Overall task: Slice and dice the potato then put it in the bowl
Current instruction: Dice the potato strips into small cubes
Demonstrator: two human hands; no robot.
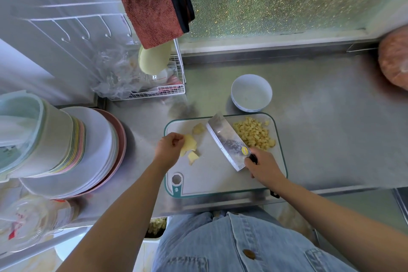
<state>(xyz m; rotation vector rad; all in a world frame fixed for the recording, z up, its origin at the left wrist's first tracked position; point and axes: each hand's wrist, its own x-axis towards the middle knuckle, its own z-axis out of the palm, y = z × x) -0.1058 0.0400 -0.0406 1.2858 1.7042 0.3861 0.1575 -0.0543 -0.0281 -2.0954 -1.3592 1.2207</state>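
The stainless steel counter [320,139] carries all work items. A stack of plates [97,150] stands at its left end. The cutting board [212,179], white with a green rim, lies at the counter's near edge, directly in front of you. The cleaver [227,141] sits tilted across the middle of the board, tip pointing away from you; whether its edge touches the board cannot be told. The white bowl [251,95] stands on the counter just beyond the board's far edge.

All the potato is on the board. The diced potato [256,133] forms a pile on the far right part, just beside the blade. Your right hand [263,168] is clenched around the cleaver's dark handle. Your left hand [169,147], at the board's left edge, curls its fingers onto the potato slices [189,142] and grips them. A loose slice [193,157] lies just nearer you, and a small potato piece [198,128] lies beyond, near the blade tip.
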